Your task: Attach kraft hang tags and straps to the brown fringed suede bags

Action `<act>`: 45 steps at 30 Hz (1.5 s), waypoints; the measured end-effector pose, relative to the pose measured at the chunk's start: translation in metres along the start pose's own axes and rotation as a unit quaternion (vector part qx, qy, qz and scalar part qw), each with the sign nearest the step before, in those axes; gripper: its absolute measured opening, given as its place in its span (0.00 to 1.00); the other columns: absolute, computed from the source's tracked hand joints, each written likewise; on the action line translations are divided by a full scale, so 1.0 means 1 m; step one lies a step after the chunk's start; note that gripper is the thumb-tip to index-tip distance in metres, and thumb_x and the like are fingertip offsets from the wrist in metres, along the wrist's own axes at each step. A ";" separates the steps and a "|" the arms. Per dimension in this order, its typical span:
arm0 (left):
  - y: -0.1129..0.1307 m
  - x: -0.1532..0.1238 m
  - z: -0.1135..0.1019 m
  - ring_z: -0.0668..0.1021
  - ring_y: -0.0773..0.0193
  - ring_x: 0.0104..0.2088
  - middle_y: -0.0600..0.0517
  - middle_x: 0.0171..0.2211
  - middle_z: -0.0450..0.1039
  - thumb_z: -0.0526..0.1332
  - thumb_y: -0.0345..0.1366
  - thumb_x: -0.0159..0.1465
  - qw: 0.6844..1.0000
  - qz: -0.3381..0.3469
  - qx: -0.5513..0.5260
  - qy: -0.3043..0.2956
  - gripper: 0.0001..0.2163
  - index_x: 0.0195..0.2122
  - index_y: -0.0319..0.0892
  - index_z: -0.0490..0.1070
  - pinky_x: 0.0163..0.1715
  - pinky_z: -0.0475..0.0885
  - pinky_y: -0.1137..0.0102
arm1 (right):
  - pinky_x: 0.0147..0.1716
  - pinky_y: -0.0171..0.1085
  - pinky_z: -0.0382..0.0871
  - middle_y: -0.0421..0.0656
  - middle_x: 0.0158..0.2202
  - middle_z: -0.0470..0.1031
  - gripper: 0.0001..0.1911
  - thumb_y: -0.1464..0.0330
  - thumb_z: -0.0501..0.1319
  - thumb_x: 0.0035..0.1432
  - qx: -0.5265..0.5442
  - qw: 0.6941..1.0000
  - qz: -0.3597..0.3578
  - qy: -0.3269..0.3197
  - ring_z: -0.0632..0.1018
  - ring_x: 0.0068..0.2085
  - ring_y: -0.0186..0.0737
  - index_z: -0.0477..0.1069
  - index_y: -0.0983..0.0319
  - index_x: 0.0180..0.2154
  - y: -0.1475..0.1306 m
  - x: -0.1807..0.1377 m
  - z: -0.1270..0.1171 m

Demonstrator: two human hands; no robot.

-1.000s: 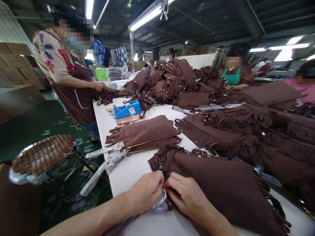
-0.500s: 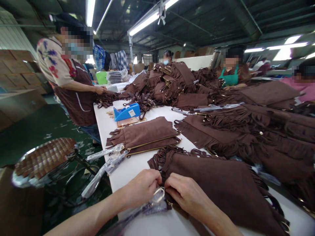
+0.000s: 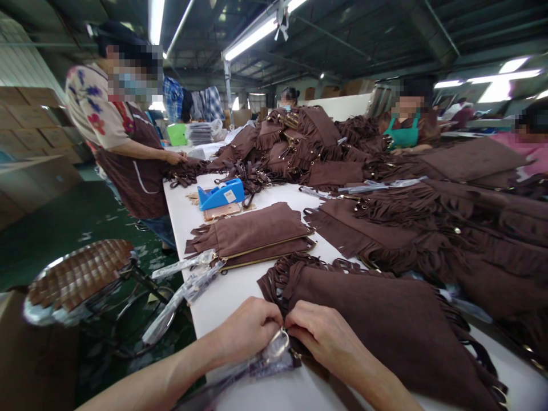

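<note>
My left hand (image 3: 248,331) and my right hand (image 3: 323,337) meet at the near corner of a brown fringed suede bag (image 3: 385,325) lying on the white table (image 3: 226,291). Both hands are closed in a pinch around a metal ring (image 3: 280,338) at that corner. A strap wrapped in clear plastic (image 3: 244,371) trails from the ring toward me under my left hand.
Two flat brown pouches (image 3: 252,235) lie stacked ahead, with plastic-wrapped straps (image 3: 188,279) hanging over the table's left edge. A blue tape dispenser (image 3: 220,193) stands farther back. Heaps of fringed bags (image 3: 428,228) fill the right. A stool (image 3: 77,277) stands left. Several people work around the table.
My hands have stayed at the bag's corner and closed a little tighter around the ring. The view has shifted only slightly.
</note>
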State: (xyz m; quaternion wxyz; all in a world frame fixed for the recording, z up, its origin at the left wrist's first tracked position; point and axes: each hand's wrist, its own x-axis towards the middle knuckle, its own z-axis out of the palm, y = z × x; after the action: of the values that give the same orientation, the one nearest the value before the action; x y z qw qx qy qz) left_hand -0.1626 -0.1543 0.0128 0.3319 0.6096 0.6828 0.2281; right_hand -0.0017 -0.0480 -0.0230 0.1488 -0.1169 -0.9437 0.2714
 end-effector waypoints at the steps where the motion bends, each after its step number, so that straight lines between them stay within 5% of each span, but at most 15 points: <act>1: -0.001 0.000 0.001 0.70 0.68 0.23 0.57 0.20 0.69 0.51 0.26 0.51 1.000 -0.007 -0.006 -0.001 0.13 0.27 0.40 0.76 0.24 0.61 0.77 | 0.31 0.31 0.61 0.39 0.31 0.74 0.08 0.73 0.57 0.61 0.000 1.000 0.001 0.000 0.75 0.32 0.35 0.74 0.59 0.32 0.000 0.000 0.000; 17: -0.005 0.003 0.004 0.71 0.69 0.20 0.58 0.16 0.66 0.51 0.28 0.50 0.999 -0.031 -0.033 -0.023 0.09 0.22 0.40 0.71 0.22 0.60 0.77 | 0.29 0.33 0.56 0.39 0.30 0.75 0.08 0.72 0.57 0.60 -0.055 0.998 0.037 -0.005 0.74 0.31 0.35 0.73 0.60 0.31 -0.012 0.001 -0.003; 25: -0.007 0.005 0.019 0.67 0.67 0.24 0.55 0.21 0.67 0.51 0.27 0.53 0.993 0.042 0.093 0.059 0.07 0.22 0.40 0.67 0.25 0.55 0.73 | 0.28 0.34 0.54 0.40 0.30 0.75 0.07 0.73 0.57 0.58 -0.066 0.997 0.049 -0.001 0.73 0.30 0.36 0.71 0.61 0.29 -0.013 0.003 -0.001; 33: -0.015 0.013 0.007 0.62 0.69 0.24 0.58 0.19 0.57 0.51 0.27 0.50 0.990 0.028 0.003 0.140 0.05 0.20 0.41 0.60 0.24 0.53 0.74 | 0.32 0.31 0.61 0.38 0.34 0.74 0.13 0.78 0.57 0.49 0.128 0.989 0.079 -0.002 0.72 0.31 0.34 0.72 0.60 0.37 -0.018 0.000 -0.027; 37: -0.009 0.017 -0.013 0.62 0.69 0.24 0.59 0.20 0.57 0.51 0.28 0.49 0.984 0.035 -0.079 0.155 0.03 0.21 0.41 0.61 0.23 0.55 0.75 | 0.26 0.29 0.62 0.37 0.32 0.71 0.13 0.76 0.57 0.48 0.266 0.951 0.157 -0.003 0.71 0.28 0.31 0.71 0.60 0.38 -0.018 0.001 -0.031; 41: 0.011 0.021 -0.016 0.63 0.70 0.23 0.58 0.20 0.61 0.51 0.27 0.50 0.983 0.065 -0.037 0.169 0.05 0.21 0.40 0.65 0.23 0.54 0.75 | 0.22 0.29 0.60 0.37 0.31 0.69 0.13 0.73 0.58 0.49 0.391 0.902 0.182 0.022 0.69 0.25 0.29 0.69 0.63 0.40 -0.018 0.008 -0.021; 45: 0.028 0.027 -0.012 0.66 0.70 0.25 0.57 0.21 0.65 0.53 0.27 0.51 0.981 0.092 -0.012 0.170 0.06 0.22 0.40 0.67 0.24 0.56 0.75 | 0.21 0.29 0.55 0.33 0.21 0.63 0.04 0.69 0.57 0.53 0.367 0.910 0.182 0.065 0.63 0.22 0.29 0.69 0.64 0.28 -0.017 0.012 -0.012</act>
State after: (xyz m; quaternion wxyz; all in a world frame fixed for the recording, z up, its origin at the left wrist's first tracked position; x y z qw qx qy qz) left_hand -0.1531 -0.1228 0.0363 0.1955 0.6181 0.6674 0.3665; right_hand -0.0113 -0.0526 -0.0018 0.1899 -0.2408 -0.7285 0.6125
